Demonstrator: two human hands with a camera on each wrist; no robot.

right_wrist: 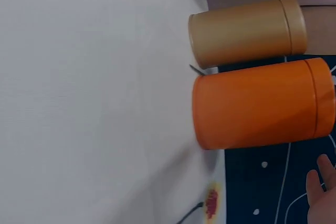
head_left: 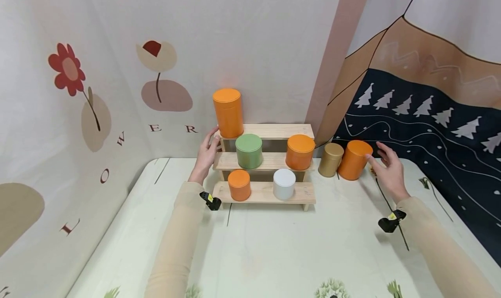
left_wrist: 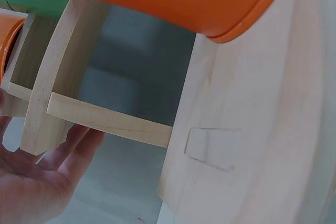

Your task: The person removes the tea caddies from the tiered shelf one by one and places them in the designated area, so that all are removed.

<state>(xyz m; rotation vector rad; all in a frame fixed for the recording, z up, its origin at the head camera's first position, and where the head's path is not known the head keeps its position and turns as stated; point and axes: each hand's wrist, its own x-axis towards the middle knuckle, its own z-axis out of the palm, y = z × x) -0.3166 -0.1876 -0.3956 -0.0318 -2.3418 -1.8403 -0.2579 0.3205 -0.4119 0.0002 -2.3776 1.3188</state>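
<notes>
On my feed: orange canister point(head_left: 354, 161) stands upright on the table point(head_left: 266, 246), long axis vertical, lid up, just right of gold canister point(head_left: 329, 161). Right hand point(head_left: 389, 172) beside it, fingers spread, nothing gripped. Left hand point(head_left: 205, 153) at left end of stepped shelf point(head_left: 279, 132), fingers loosely extended; I can't confirm contact. Tall orange canister point(head_left: 228, 116) upright on shelf's top left. Lids on, contents hidden.

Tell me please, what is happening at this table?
A person's left hand is at the left end of a stepped wooden shelf; the right hand is beside an orange can that stands next to a gold can on the table. Five other cans stand on the shelf: one on top, two in the middle, two below.
</notes>
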